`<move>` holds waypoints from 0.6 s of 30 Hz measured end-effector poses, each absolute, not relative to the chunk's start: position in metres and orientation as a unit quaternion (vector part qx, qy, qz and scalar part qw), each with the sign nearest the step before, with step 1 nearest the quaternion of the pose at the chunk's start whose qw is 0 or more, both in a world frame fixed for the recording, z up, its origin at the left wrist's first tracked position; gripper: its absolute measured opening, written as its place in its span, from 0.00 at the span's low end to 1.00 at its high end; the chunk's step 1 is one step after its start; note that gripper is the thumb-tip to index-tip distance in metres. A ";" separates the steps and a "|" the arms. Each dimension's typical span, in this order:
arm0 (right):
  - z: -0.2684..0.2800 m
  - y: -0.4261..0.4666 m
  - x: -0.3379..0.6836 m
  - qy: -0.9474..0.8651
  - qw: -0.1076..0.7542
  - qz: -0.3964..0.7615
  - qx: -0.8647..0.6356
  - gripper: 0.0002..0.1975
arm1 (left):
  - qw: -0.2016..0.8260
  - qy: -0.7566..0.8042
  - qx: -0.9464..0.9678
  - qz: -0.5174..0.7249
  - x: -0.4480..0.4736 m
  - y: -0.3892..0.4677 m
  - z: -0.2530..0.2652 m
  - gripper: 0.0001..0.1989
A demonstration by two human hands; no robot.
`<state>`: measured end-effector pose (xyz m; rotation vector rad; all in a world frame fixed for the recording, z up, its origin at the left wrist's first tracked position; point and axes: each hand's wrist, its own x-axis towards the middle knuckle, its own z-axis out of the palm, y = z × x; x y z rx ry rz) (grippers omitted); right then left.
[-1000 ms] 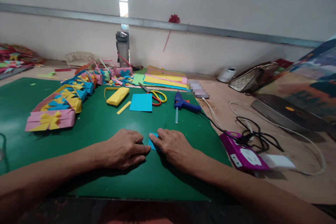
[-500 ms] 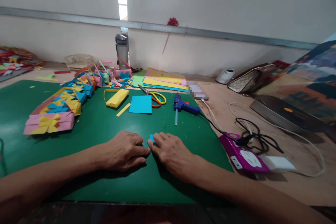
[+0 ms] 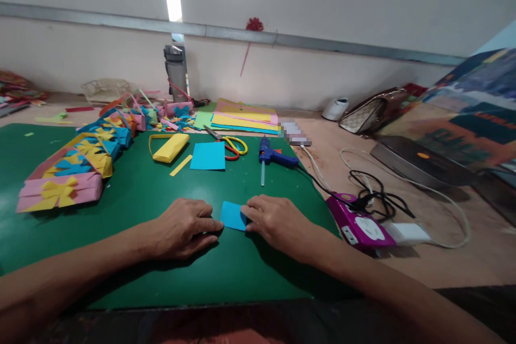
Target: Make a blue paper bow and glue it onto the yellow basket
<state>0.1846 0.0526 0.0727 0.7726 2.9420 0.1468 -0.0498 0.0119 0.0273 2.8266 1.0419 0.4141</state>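
Note:
A small blue paper piece (image 3: 232,216) lies on the green mat between my two hands. My right hand (image 3: 278,223) has its fingers closed at the paper's right edge, covering that side. At the lower left corner of the paper, the index fingertip of my left hand (image 3: 183,228) touches or nearly touches it. That hand rests on the mat, thumb apart from the index finger, other fingers curled. Beyond them lie a larger blue paper square (image 3: 207,156), a yellow paper strip (image 3: 181,165) and a yellow paper basket with a handle (image 3: 171,148).
Scissors (image 3: 234,145) and a blue glue gun (image 3: 278,157) lie behind my hands. Decorated paper baskets (image 3: 60,192) line the left. A purple power strip (image 3: 360,223) with tangled cables sits right. Paper sheets (image 3: 244,118) and a bottle (image 3: 176,72) stand near the wall.
My right hand has shifted right relative to the left hand, uncovering most of the blue paper piece. The whole view has moved slightly, with the table things appearing further left.

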 end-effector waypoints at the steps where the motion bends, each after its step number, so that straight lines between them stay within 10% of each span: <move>1: 0.071 0.050 0.187 0.971 0.047 0.070 0.223 0.06 | 0.063 0.344 0.926 0.144 -0.049 0.012 0.027 0.13; 10: 0.066 0.036 0.187 0.968 0.007 0.231 0.099 0.09 | 0.117 0.319 0.914 0.221 -0.038 0.017 0.034 0.10; 18: 0.057 0.051 0.188 0.963 -0.202 0.019 0.179 0.12 | 0.143 0.361 0.869 0.308 -0.028 0.024 0.025 0.09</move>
